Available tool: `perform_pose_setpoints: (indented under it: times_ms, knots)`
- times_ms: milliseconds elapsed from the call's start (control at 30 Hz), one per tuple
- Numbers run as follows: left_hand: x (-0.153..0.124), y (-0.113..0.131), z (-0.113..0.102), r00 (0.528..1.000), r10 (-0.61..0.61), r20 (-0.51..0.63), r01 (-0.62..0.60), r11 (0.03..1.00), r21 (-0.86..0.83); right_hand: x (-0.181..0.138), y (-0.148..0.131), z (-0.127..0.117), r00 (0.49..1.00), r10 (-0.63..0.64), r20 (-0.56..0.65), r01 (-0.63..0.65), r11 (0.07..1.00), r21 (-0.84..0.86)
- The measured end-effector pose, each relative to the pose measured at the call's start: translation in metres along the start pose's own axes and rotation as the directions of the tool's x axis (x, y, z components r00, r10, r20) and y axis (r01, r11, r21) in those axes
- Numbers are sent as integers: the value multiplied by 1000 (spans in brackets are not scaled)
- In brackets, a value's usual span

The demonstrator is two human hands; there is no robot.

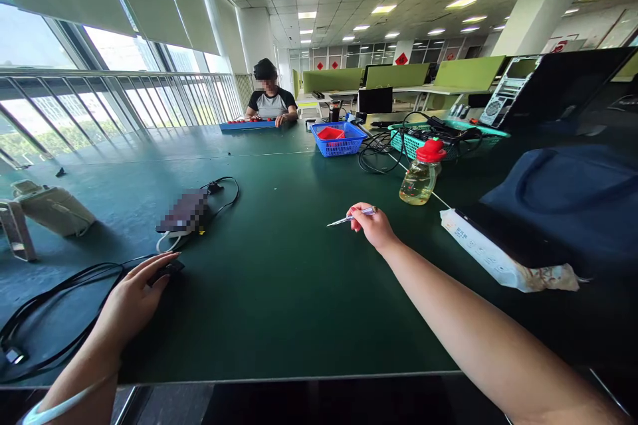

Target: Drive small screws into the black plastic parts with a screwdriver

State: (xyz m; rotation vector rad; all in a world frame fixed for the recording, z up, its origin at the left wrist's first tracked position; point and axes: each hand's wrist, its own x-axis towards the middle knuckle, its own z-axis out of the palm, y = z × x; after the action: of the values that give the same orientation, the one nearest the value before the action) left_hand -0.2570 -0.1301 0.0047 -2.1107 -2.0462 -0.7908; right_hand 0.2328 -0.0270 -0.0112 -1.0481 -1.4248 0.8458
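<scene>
My right hand (369, 226) is closed around a slim pen-like tool (340, 220), held above the dark green table (279, 305). Its thin silvery point faces left; the handle looks pale purple. On the left, my left hand (133, 297) lies over a small black object (172, 268), fingers stretched across it and the thumb at its near side. Most of that object is hidden, so its kind does not show. A black cable (54, 289) loops beside this hand. Just beyond it lies a dark, blurred-out box (183, 211) with a white cord and a black cord.
A red-lidded bottle (419, 176), a white box (491, 255) and a dark blue bag (573, 199) stand at right. Farther back are a blue basket (339, 146) and a teal basket (405, 143) of cables. Across the table sits a person (272, 103) at a blue tray (249, 125).
</scene>
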Motion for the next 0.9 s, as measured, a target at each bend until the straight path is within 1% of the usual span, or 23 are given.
perform_pose_setpoints:
  times_ms: [133,267,433,567,700,833,900]
  knots:
    - [0,-5,3,1000,-9,-1,9,1000,1,0,0,0,1000,0,-3,0,1000,2]
    - [0,-1,0,1000,-19,-11,19,1000,-18,0,0,0,1000,2,-1,-2,1000,0]
    - [-1,10,-5,998,-50,29,51,998,-32,-1,1,0,1000,5,-11,-5,1000,0]
    - [0,9,-3,997,-42,70,46,997,-62,0,1,1,1000,8,-15,-8,1000,0]
    - [0,4,0,993,-49,111,53,998,-27,0,0,0,1000,16,-15,-16,1000,6]
    - [-1,4,-1,990,-70,126,70,998,5,-1,-1,0,999,24,-21,-24,999,27]
    - [-2,7,-4,984,-115,137,109,993,45,-1,-2,1,999,29,-20,-28,999,43]
